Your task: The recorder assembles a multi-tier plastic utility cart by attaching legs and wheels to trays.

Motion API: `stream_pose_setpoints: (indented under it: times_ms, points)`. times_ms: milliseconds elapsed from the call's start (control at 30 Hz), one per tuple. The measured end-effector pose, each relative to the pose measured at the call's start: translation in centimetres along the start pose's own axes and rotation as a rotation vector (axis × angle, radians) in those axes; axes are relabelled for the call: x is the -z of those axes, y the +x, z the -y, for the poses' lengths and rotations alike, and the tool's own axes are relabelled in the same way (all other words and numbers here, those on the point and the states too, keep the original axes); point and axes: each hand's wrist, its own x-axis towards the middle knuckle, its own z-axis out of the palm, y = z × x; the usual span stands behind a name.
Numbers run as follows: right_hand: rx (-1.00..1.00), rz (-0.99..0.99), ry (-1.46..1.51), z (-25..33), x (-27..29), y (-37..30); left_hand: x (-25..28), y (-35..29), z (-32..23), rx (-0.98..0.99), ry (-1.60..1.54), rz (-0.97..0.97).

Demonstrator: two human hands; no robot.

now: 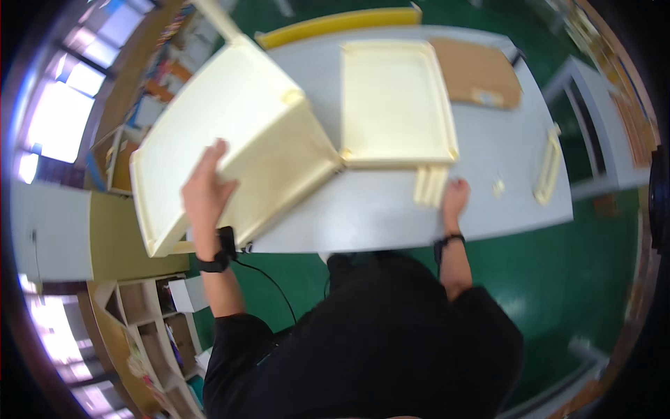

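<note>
A large cream plastic shelf unit [269, 167] stands tilted on the left part of the table, its panels joined at the corners. My left hand [204, 185] is raised over its near side, thumb and fingers apart, holding nothing; whether it touches the panel is unclear. A flat cream tray-like shelf panel [394, 101] with a raised rim lies to the right of the unit. Several short cream posts [430, 185] lie side by side at that panel's near edge. Right beside them, my right hand [456, 199] has its fingers curled in, and what they hold, if anything, is hidden.
The pale grey table [328, 216] also bears a brown cardboard piece [478, 73] at the far right, small cream parts [498, 186] and a long cream frame piece [548, 167]. A yellow board [338, 26] stands behind the far edge. A black cable [276, 283] hangs near my left wrist.
</note>
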Motion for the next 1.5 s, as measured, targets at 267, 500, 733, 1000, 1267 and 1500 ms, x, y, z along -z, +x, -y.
stream_pose_setpoints:
  times_ms: [267, 500, 733, 1000, 1267, 1500]
  points:
    - [0.193, 0.657, 0.578, 22.4, 4.3, 3.2, 0.8, -0.6, 0.2, -0.103, 0.074, -0.004]
    - [0.662, 1.175, 0.622, 42.1, -3.8, 4.6, 1.9, -2.6, 1.5, -0.264, 0.144, 0.084]
    - [0.596, 1.129, 0.767, 51.7, -14.9, 1.8, 4.5, -6.6, 3.3, -0.423, 0.160, 0.132]
    - [0.367, 0.845, 0.734, 53.9, -16.4, -2.3, 4.4, -7.7, 8.5, -0.547, 0.276, -0.203]
    - [0.300, 1.092, 0.916, 52.4, -17.2, -2.6, 3.2, -9.4, 10.6, -0.464, 0.238, -0.467]
    - [0.411, 1.952, 1.125, 50.1, -16.1, 2.1, 3.9, -11.1, 10.4, -0.507, 0.208, -0.388]
